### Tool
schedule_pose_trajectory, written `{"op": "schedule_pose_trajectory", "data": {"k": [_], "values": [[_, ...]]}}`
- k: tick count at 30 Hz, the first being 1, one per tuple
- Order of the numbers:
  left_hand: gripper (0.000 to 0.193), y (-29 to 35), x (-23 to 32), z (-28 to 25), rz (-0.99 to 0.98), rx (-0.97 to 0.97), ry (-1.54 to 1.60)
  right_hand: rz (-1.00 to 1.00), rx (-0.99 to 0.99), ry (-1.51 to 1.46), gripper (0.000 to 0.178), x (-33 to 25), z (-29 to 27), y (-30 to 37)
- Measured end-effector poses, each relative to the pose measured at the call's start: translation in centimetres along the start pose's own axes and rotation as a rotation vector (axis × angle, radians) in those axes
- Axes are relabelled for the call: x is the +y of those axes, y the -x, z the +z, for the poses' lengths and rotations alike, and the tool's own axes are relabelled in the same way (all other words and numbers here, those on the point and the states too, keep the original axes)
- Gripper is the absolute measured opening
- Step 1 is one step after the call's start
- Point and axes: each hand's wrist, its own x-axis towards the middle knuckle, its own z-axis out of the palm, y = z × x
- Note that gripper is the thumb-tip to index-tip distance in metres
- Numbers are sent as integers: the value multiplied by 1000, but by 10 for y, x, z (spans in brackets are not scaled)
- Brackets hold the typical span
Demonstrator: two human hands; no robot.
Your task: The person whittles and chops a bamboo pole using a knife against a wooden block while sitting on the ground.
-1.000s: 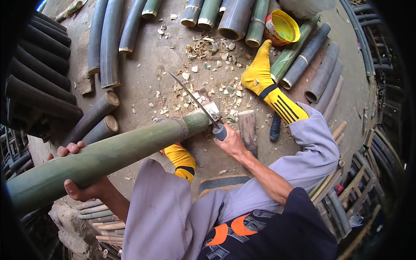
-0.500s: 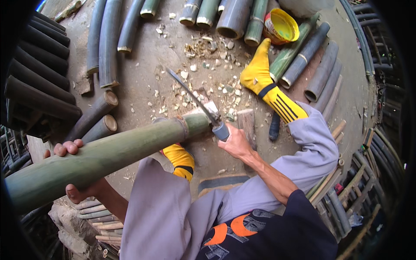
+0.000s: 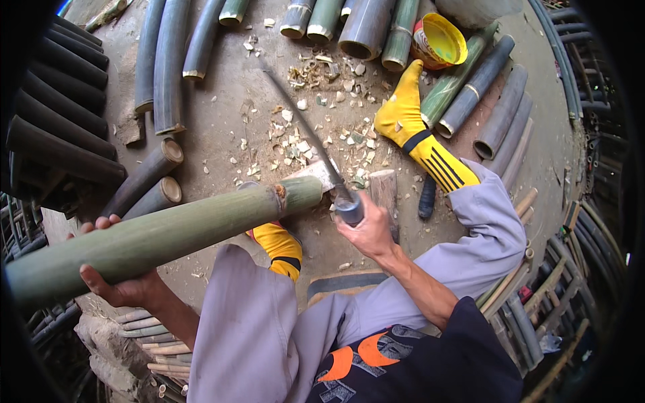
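A thick green bamboo pole (image 3: 175,235) slants from the left edge toward the middle, its cut end near a pale wooden block (image 3: 321,172). My left hand (image 3: 134,289) cradles the pole from below, the thumb on the near side and fingertips showing over the far side. In my right hand (image 3: 371,232) is a machete (image 3: 295,111), gripped by its grey handle. Its long, slightly blurred blade points up and away, just past the pole's end. A ring-like node (image 3: 279,195) shows close to that end.
Bamboo chips (image 3: 302,144) litter the ground ahead. Cut bamboo sections (image 3: 168,67) lie at far left and far right, near a yellow bucket (image 3: 440,41). A short wooden post (image 3: 383,195) and a dark handle (image 3: 426,197) are beside my yellow-socked right foot (image 3: 403,121).
The machete has lifted off the pole's end and swung slightly right, its blade steeper. The pole has turned a little in my left hand, whose thumb has shifted up and left.
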Motion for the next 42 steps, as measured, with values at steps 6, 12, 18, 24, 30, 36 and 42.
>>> {"op": "schedule_pose_trajectory", "data": {"k": [6,12,18,24,30,36,42], "values": [[54,3,-1,-7,8,-2,-50,55,-112,146,25,4,6,3],[67,-2,-1,-16,40,-49,30,137,-11,52,29,10,3,8],[75,-4,-2,-27,77,-166,60,11,2,11,23,2,8,1],[81,-2,1,-20,112,-210,32,186,-6,19,30,-3,2,1],[83,-6,0,-24,90,-407,171,66,-62,47,22,4,3,0],[92,-6,7,-20,85,-413,117,391,-194,168,29,5,-4,-8],[94,-15,8,-28,69,-605,196,38,-81,0,23,3,-4,1]]}}
